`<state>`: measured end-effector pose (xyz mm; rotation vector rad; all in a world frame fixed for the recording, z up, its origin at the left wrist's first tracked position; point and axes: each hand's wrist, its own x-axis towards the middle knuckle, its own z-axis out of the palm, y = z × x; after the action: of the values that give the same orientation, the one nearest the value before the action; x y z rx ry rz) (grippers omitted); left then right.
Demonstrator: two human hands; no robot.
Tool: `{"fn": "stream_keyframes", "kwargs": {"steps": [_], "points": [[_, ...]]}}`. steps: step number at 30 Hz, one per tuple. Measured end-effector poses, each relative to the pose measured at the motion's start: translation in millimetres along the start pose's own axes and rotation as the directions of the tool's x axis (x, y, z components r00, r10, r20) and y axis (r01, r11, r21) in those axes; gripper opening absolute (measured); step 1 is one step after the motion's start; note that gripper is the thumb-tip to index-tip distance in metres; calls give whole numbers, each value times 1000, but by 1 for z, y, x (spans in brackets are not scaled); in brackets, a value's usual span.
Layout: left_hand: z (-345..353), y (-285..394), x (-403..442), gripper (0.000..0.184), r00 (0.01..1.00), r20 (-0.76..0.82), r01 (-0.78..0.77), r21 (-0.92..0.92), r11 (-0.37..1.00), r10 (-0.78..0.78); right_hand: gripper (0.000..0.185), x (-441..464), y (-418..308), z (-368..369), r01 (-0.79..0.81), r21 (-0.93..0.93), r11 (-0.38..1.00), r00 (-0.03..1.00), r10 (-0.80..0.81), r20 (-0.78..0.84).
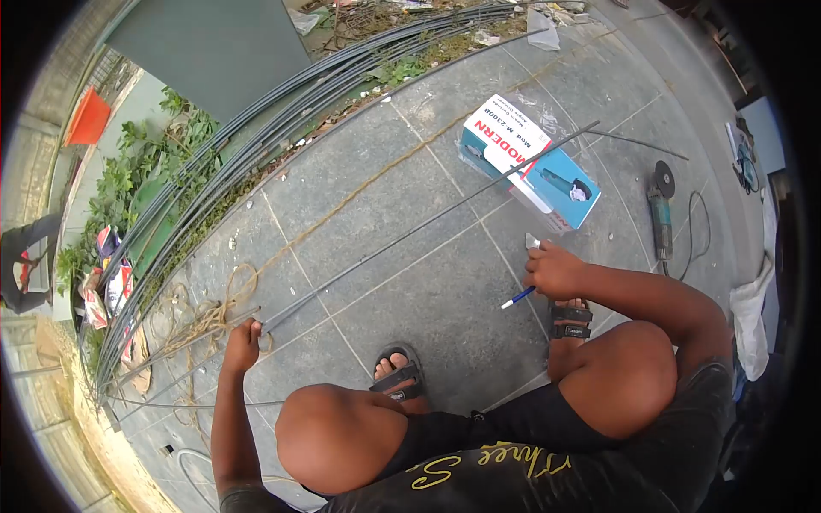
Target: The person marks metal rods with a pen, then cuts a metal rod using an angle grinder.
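Observation:
My left hand is closed at the near end of a long thin steel rod. The rod slants up and right across the tiles, and its far end passes over the blue-and-white angle grinder box. Curled fingers of my right hand hold a blue pen, its white end pointing down and left. A small whitish piece shows at the fingertips of that hand; I cannot make out what it is. The box lies just beyond my right hand.
An angle grinder with its cord lies on the floor at right. A short rod rests beyond the box. Long bundled rods curve along the left and back beside plants. Tangled rope lies near my left hand.

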<state>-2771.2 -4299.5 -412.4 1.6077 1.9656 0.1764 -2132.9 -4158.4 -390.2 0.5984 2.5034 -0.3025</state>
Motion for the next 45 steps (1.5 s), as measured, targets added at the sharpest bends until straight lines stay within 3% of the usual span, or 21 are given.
{"fn": "stream_keyframes", "kwargs": {"steps": [4, 6, 10, 15, 21, 22, 24, 28, 33, 39, 42, 44, 45], "points": [[17, 90, 25, 45, 997, -1, -82, 44, 996, 82, 33, 21, -5, 21, 133, 61, 989, 961, -114, -251], [28, 136, 45, 44, 993, 41, -112, 87, 990, 108, 35, 25, 3, 20, 233, -27, 972, 837, -214, -503], [47, 249, 78, 44, 972, 105, -216, 50, 975, 210, 34, 9, 17, -5, 307, 135, 942, 804, -181, -566], [90, 395, 131, 45, 922, 204, -323, -59, 944, 329, 28, -31, 56, 5, 295, 281, 913, 605, 50, -795], [148, 529, 168, 44, 934, 160, -297, -149, 943, 320, 23, -90, 87, 33, 171, 465, 869, 415, 364, -834], [154, 538, 171, 44, 931, 166, -303, -149, 941, 326, 23, -97, 90, 38, 164, 469, 868, 414, 371, -831], [169, 542, 174, 40, 963, -1, -264, -222, 939, 271, 23, -110, 96, 50, 134, 550, 824, 325, 488, -810], [175, 538, 177, 37, 964, -3, -261, -163, 951, 264, 21, -122, 114, 71, 139, 655, 743, 231, 619, -751], [183, 533, 181, 36, 944, -28, -330, -106, 938, 329, 21, -124, 148, 84, 89, 767, 635, 22, 769, -639], [186, 541, 174, 37, 975, -60, -220, -150, 964, 213, 19, -122, 171, 90, 99, 801, 590, -19, 806, -592], [182, 513, 177, 37, 982, -55, -183, -43, 982, 181, 20, -124, 171, 95, 102, 815, 571, -36, 821, -570], [180, 500, 175, 36, 992, -7, -124, -242, 962, 126, 20, -132, 175, 100, 88, 822, 562, -55, 827, -560], [180, 496, 172, 33, 972, -15, -235, -155, 960, 235, 21, -140, 179, 105, -9, 837, 547, -117, 831, -544]]}}
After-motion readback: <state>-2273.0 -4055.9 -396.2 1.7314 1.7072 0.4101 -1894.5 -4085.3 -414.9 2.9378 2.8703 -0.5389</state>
